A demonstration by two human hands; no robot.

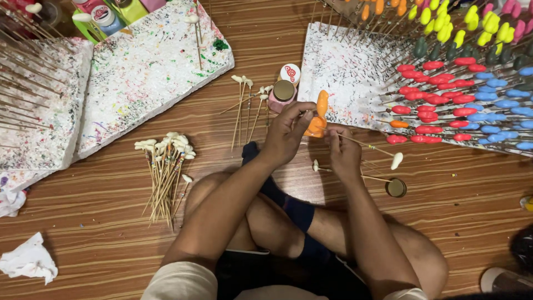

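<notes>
You're pinching an orange piece on a stick with your left hand, fingers curled tight around it, roughly 12 o'clock from your knees. Your right hand is gripping a thin skewer between pressed fingertips, its white tip pointing toward 3 o'clock. The pink paint jar is sitting just behind.

A home craft corner on a wood-patterned floor — paint-speckled foam boards, painted sticks drying.

bundle of unpainted sticks; crumpled tissue, paint-flecked foam boards
</notes>
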